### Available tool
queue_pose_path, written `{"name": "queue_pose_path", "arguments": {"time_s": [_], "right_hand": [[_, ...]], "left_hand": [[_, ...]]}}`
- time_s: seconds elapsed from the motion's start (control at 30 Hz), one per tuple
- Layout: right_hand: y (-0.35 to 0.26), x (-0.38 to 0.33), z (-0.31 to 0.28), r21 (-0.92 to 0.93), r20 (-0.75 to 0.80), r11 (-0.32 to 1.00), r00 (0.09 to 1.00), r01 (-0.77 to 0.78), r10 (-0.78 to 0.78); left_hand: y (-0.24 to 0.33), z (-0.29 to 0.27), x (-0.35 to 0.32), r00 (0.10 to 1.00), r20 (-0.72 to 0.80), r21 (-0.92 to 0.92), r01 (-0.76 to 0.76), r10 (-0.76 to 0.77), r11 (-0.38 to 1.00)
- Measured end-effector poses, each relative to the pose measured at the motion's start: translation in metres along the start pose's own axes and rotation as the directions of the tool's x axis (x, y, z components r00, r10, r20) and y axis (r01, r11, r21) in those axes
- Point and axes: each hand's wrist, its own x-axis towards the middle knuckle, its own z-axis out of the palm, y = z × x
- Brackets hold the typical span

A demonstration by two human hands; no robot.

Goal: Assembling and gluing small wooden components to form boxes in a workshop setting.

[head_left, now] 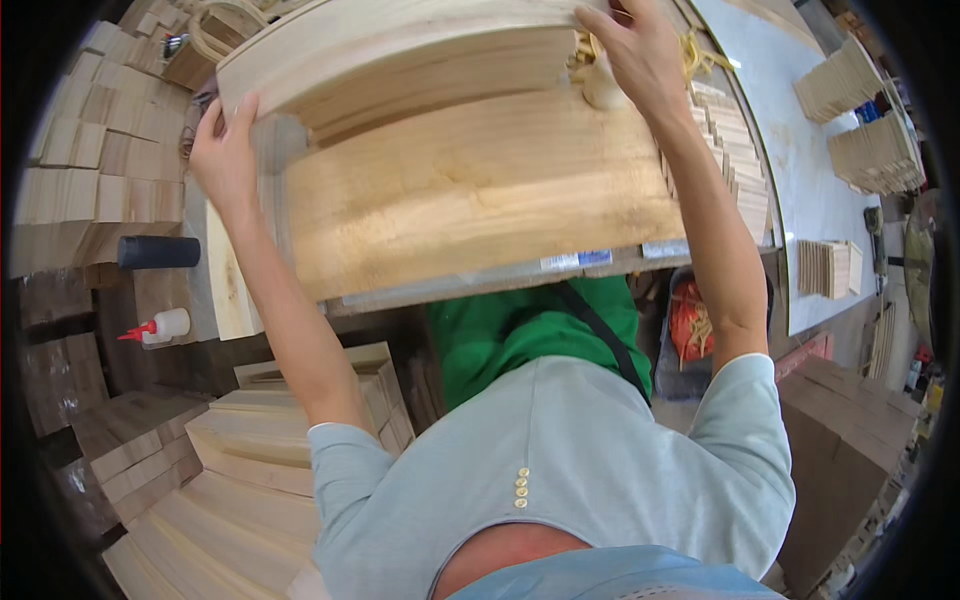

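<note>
A large pale wooden board [470, 190] lies flat on the workbench in front of me. Above it I lift a second, thicker wooden panel [400, 60], tilted with its edge toward me. My left hand [225, 150] grips the panel's left end. My right hand [635, 50] holds its right end near the top of the view. Both forearms reach up from my pale grey shirt at the bottom.
Stacks of small wooden blocks [100, 150] cover the left bench. A glue bottle with a red nozzle [160, 327] and a black cylinder [158, 252] lie at the left. Stacked boards [240, 450] sit low left. More wood piles [870, 150] stand on the white table at right.
</note>
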Motion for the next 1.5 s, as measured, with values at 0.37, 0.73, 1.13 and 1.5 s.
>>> {"name": "queue_pose_path", "arguments": {"time_s": [0.37, 0.73, 1.13, 1.5], "right_hand": [[0.097, -0.175, -0.049, -0.283, 0.295, 0.956, 0.943, -0.071, 0.158], [0.067, -0.227, -0.088, -0.335, 0.472, 0.942, 0.869, 0.018, 0.15], [0.077, -0.21, -0.091, -0.273, 0.544, 0.961, 0.831, 0.043, 0.118], [0.118, -0.095, -0.027, -0.046, 0.179, 0.975, 0.958, -0.219, 0.224]], "left_hand": [[-0.1, 0.049, -0.159, 0.977, 0.191, 0.161, 0.063, -0.094, 0.985], [-0.068, -0.01, -0.203, 0.819, 0.522, 0.318, 0.073, -0.239, 0.945], [-0.09, 0.006, -0.178, 0.735, 0.678, 0.159, -0.12, -0.02, 0.98], [-0.088, 0.009, -0.183, 0.767, 0.641, 0.129, -0.103, -0.004, 0.986]]}}
